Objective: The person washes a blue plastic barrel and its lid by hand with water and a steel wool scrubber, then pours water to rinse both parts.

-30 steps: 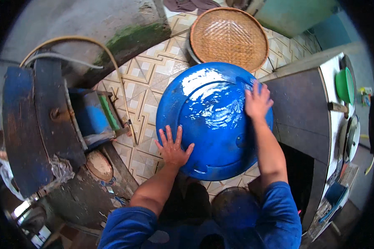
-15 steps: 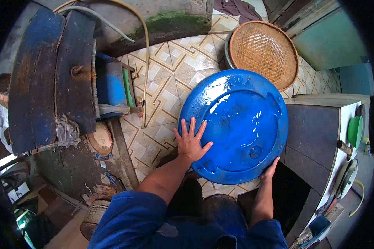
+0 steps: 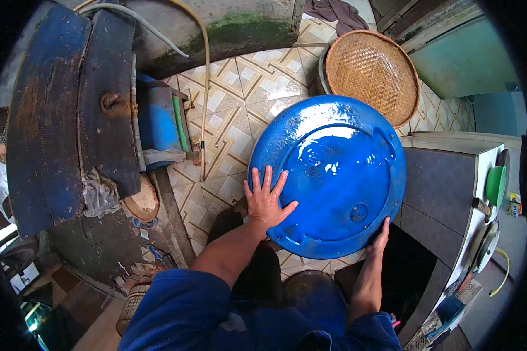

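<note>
A wet blue plastic drum [image 3: 339, 175] shows me its round end, with a raised rim, a recessed middle and a small round spot near the lower right. My left hand [image 3: 265, 202] lies on the rim at the left, fingers spread wide. At the lower right edge, my right hand [image 3: 379, 237] cups the drum's side; part of its fingers is hidden by the drum. Glints of water and light lie across the upper surface.
A round woven bamboo tray [image 3: 372, 76] rests just beyond the drum. To the right stands a grey tiled counter [image 3: 439, 184] with a green bowl [image 3: 496, 185]. A yellow hose [image 3: 206, 99] hangs down on the left, near dark wooden boards [image 3: 47, 117]. Patterned tiles [image 3: 263, 76] cover the floor.
The bright reflections on the drum have shifted and spread over its upper part, and the drum appears slightly tilted. Both hands keep nearly the same places on it.
</note>
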A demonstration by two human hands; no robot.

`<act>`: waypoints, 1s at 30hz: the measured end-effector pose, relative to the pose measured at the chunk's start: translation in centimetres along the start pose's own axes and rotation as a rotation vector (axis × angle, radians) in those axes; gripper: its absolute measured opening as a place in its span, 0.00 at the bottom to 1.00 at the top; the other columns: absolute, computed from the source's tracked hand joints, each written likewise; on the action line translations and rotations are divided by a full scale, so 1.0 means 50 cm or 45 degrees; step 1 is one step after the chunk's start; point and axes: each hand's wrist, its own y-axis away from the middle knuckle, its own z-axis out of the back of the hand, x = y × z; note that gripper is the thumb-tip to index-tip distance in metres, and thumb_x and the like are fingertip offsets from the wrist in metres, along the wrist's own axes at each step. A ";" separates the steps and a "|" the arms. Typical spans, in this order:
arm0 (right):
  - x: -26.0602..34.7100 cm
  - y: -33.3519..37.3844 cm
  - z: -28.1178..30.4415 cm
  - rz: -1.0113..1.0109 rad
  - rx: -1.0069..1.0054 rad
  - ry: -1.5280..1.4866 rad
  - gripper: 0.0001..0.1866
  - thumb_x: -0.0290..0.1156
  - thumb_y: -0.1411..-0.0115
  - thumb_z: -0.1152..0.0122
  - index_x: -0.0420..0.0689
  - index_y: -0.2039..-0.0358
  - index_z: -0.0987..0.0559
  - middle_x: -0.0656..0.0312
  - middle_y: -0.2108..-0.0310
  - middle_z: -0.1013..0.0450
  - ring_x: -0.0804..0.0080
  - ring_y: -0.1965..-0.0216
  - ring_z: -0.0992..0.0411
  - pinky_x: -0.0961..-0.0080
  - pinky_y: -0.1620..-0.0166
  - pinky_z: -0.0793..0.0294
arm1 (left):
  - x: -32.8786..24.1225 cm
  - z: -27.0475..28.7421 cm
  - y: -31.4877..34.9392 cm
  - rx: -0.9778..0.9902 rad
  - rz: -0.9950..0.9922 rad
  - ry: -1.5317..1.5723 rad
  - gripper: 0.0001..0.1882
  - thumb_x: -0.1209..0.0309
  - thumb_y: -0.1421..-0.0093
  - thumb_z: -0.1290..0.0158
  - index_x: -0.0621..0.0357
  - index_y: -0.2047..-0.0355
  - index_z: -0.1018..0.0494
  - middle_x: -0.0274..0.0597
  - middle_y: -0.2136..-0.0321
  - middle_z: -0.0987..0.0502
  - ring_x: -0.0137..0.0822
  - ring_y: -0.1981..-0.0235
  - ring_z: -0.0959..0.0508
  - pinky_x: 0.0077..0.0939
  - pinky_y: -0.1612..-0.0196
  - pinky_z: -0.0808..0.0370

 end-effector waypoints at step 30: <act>0.007 0.434 -0.644 0.739 0.023 0.835 0.54 0.55 0.40 0.42 0.45 0.28 0.63 0.36 0.29 0.71 0.33 0.29 0.74 0.32 0.35 0.73 | 0.056 0.273 -0.071 0.189 -0.462 0.247 0.47 0.38 0.38 0.57 0.55 0.29 0.55 0.59 0.29 0.58 0.59 0.28 0.59 0.59 0.32 0.61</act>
